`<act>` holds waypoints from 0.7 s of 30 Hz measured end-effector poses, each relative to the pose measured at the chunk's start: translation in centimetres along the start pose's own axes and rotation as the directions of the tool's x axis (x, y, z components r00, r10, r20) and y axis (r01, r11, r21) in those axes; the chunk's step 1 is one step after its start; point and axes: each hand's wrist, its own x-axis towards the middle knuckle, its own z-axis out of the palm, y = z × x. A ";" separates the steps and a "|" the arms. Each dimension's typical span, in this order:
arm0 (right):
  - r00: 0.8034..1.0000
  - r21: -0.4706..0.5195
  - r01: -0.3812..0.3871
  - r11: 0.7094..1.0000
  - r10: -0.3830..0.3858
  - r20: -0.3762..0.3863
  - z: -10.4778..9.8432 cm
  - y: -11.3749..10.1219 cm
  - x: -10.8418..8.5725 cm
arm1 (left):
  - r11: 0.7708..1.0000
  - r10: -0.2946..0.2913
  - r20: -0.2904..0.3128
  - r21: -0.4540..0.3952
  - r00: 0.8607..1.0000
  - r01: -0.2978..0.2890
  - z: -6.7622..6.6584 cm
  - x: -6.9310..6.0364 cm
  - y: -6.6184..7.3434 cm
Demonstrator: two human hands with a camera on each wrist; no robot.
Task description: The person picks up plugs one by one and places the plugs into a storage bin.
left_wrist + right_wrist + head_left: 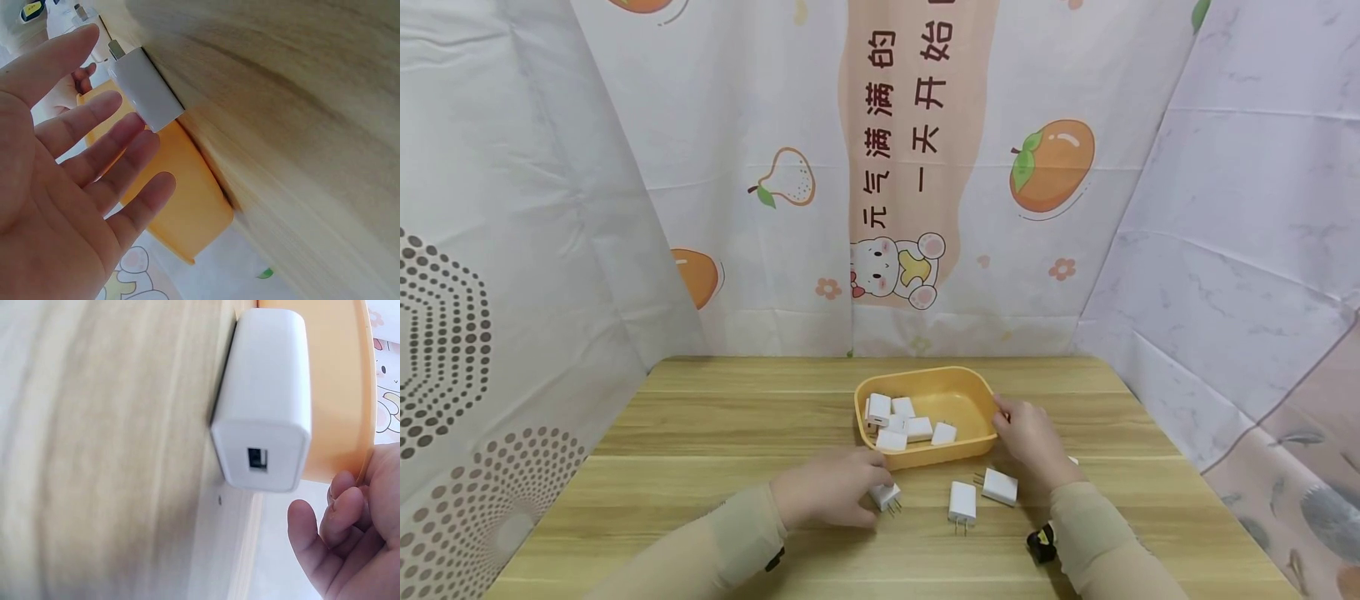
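Observation:
A yellow basket [925, 457] holds several white chargers [891, 439] in its left part. My right hand [1028, 433] grips the basket's right rim; in the right wrist view the fingers [340, 515] curl at the basket's edge [340, 394]. Just in front of the basket's left end, my left hand [835, 490] is over the table with its fingers around a white charger [886, 496]. From the left wrist, that hand [81, 156] shows spread, lightly bent fingers beside the charger [147, 90]; whether they touch it I cannot tell.
Two white chargers, one with prongs toward me [962, 502] and one with prongs leftward [1000, 487], lie on the wooden table [737, 417] between my hands. Another white piece [1073, 460] peeks out behind my right wrist. Printed curtains surround the table's back and sides.

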 end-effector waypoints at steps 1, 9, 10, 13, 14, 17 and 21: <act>1.000 -0.002 0.003 1.000 -0.003 -0.001 0.0 0.0 0.0 | 1.000 -0.002 0.001 0.001 1.000 0.002 0.0 0.0 0.0; 1.000 -0.002 0.001 1.000 -0.001 -0.002 -0.1 -0.1 0.1 | 0.999 -0.013 0.021 0.037 1.000 0.012 -0.2 0.1 0.4; 1.000 0.001 -0.002 1.000 0.002 -0.001 -0.1 -0.1 0.1 | 0.999 -0.012 0.023 0.039 1.000 0.011 -0.3 0.1 0.5; 1.000 0.005 -0.006 1.000 0.006 0.000 -0.1 0.0 0.1 | 0.999 -0.010 0.027 0.037 1.000 0.009 -0.4 0.1 0.6; 1.000 0.007 -0.005 1.000 0.005 -0.001 -0.1 0.0 0.1 | 0.999 -0.013 0.031 0.031 0.999 0.012 -0.4 0.1 0.6; 1.000 0.007 0.004 1.000 -0.004 -0.001 -0.1 0.0 0.1 | 0.999 -0.038 0.048 -0.008 0.998 0.039 -0.5 0.1 0.6; 1.000 0.007 0.010 1.000 -0.010 0.001 -0.1 0.0 0.1 | 0.995 -0.075 0.083 -0.053 0.994 0.079 -0.4 0.2 0.7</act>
